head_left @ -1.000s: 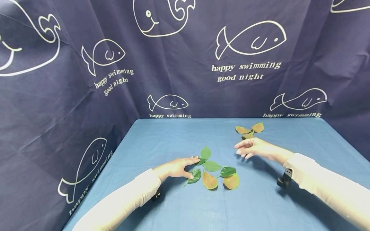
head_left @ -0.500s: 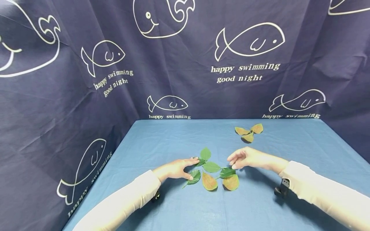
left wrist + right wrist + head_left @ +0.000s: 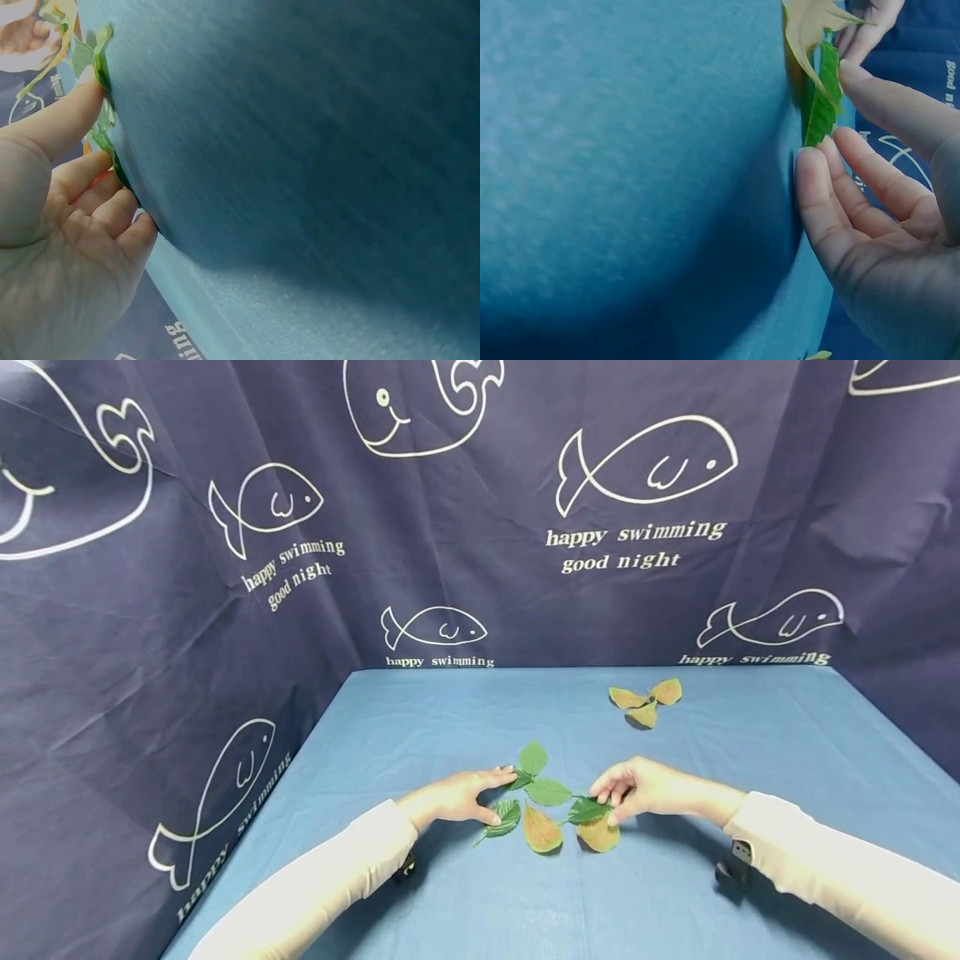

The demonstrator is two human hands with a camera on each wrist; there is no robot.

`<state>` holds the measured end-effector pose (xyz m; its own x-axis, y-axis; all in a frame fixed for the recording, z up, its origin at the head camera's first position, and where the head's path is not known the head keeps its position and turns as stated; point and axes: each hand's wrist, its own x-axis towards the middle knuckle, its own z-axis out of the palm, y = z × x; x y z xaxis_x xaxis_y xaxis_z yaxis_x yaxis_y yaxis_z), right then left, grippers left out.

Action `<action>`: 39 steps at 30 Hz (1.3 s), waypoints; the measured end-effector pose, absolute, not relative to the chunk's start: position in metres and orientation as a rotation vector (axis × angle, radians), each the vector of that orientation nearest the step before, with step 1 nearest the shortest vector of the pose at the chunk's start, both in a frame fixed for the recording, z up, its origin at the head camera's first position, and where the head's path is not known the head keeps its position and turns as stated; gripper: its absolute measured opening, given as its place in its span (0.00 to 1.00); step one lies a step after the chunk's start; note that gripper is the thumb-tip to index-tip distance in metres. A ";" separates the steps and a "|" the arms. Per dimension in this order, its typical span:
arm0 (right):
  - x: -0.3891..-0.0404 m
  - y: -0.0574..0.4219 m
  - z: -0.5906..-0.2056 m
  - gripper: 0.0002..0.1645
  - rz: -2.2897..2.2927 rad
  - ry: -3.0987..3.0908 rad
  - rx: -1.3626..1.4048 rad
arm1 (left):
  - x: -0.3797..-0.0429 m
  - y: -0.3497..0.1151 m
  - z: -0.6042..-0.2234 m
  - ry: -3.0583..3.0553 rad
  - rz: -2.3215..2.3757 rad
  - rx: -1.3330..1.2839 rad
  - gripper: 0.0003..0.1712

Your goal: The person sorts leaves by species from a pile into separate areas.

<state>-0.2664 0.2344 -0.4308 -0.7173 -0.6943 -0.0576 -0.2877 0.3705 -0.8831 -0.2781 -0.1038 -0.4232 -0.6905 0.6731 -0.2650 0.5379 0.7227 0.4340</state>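
In the head view, several leaves lie in a cluster on the blue cloth. My left hand (image 3: 455, 796) rests at its left side, fingertips on a small dark green leaf (image 3: 521, 780), thumb on a ribbed green leaf (image 3: 506, 818). Lighter green leaves (image 3: 549, 792) lie beyond. At the right side my right hand (image 3: 643, 787) touches a dark green leaf (image 3: 587, 811), which overlaps a yellow-orange leaf (image 3: 599, 837). The right wrist view shows a gap between thumb and fingers at this leaf (image 3: 825, 112). Another yellow-orange leaf (image 3: 542, 830) lies between the hands.
Farther back on the blue cloth (image 3: 450, 718) lies a group of three yellowish leaves (image 3: 642, 703). A dark blue curtain (image 3: 480, 527) with white fish drawings hangs behind and along the sides. Each wrist carries a small black camera.
My right hand has come from near the back yellowish leaves, toward me and slightly left, down to the dark green leaf. The left hand stays where it was.
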 end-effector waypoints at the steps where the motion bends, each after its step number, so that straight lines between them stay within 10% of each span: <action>1: -0.266 0.234 -0.430 0.28 -1.292 2.221 -0.851 | -0.278 -0.104 -0.423 2.521 0.455 0.933 0.43; 39: -0.246 0.227 -0.431 0.16 -1.123 2.409 -1.140 | -0.280 -0.104 -0.426 2.530 0.463 0.956 0.43</action>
